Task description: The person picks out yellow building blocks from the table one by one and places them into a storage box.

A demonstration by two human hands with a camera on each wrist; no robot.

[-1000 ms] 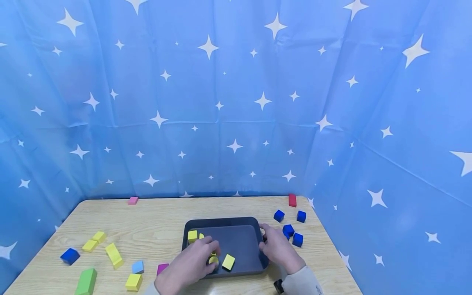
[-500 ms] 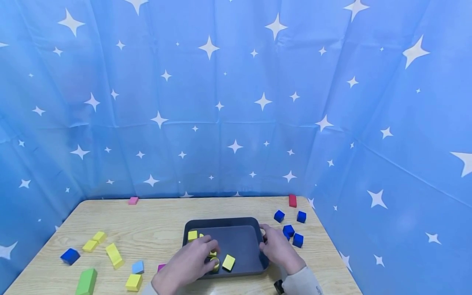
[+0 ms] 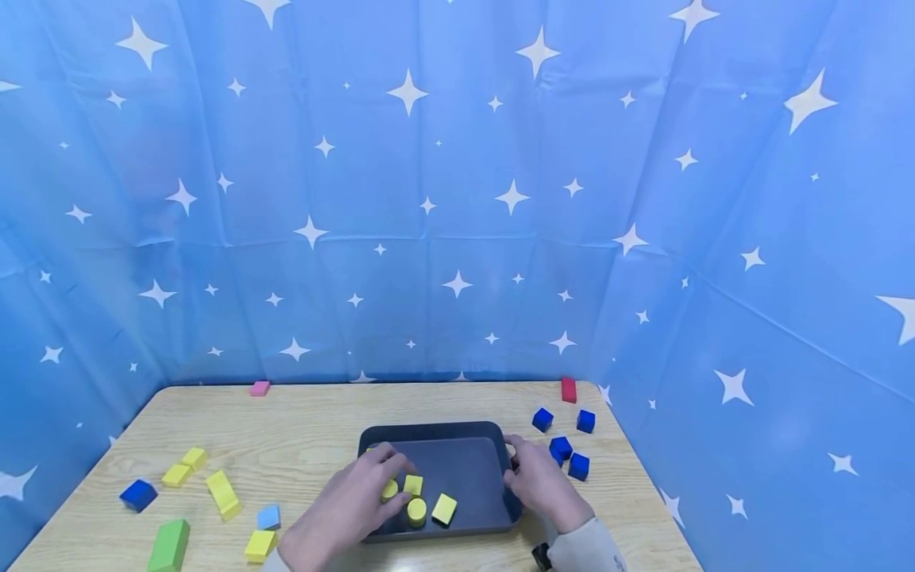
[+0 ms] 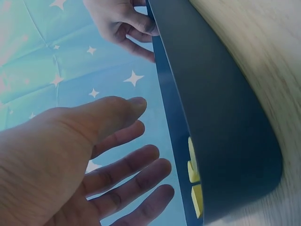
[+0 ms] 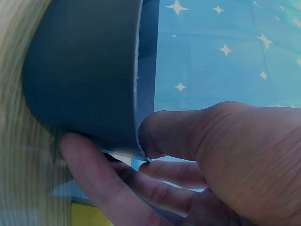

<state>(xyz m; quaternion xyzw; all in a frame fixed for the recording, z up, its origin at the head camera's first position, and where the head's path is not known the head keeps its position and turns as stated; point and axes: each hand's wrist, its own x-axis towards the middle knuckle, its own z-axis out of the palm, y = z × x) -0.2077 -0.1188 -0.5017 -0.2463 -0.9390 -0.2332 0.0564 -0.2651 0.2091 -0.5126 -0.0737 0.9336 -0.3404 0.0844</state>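
Starry curtain [image 3: 386, 318] backs the tabletop [image 3: 307, 425], tray [image 3: 468, 469] upon it. Right hand [image 3: 541, 482] grips the tray at three o'clock; left hand [image 3: 353, 496], fingers loose, empty, hovers towards nine; one low sweep could topple the yellow cylinder [image 3: 417, 513].

dark tray [image 3: 468, 473], yellow blocks [image 3: 444, 509], white-starred blue curtain [image 3: 465, 127]
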